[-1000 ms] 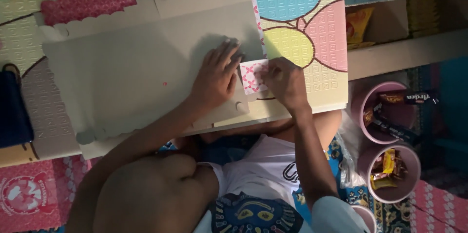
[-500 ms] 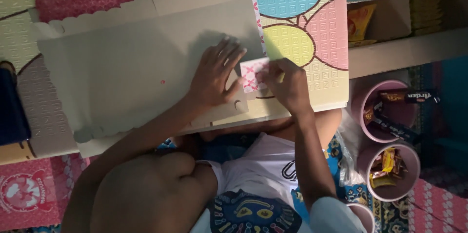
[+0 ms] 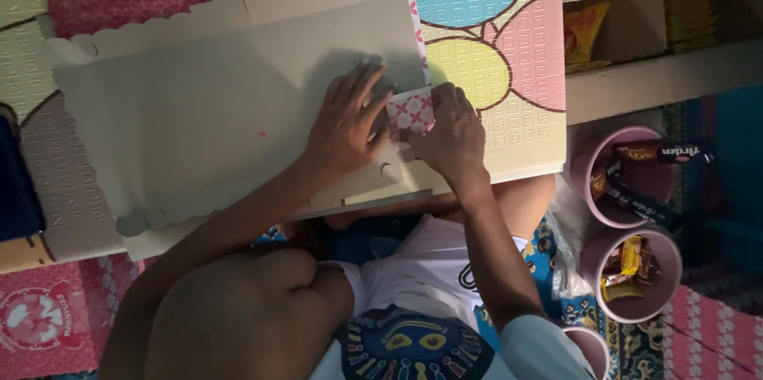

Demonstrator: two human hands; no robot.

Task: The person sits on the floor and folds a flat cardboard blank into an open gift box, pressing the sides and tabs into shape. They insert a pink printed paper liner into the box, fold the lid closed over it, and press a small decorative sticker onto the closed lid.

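Left hand [image 3: 346, 122]: lies flat with fingers spread, pressing on the big cardboard sheet [image 3: 199, 110].
Right hand [image 3: 449, 137]: is curled over the small flap [image 3: 412, 110] with pink flowers, pinching it.
Flap: sits at the right edge of the cardboard sheet, between the two hands.
Cardboard sheet: lies open on the colourful foam mat [image 3: 493, 46].
Cups: two pink cups [image 3: 628, 189] with snack packs stand on the floor to the right, well apart from the hands.

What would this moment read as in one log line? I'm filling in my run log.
left hand: flat on pale cardboard sheet | right hand: pressing patterned flap at sheet's edge | surface: foam mat | pink tubs at right
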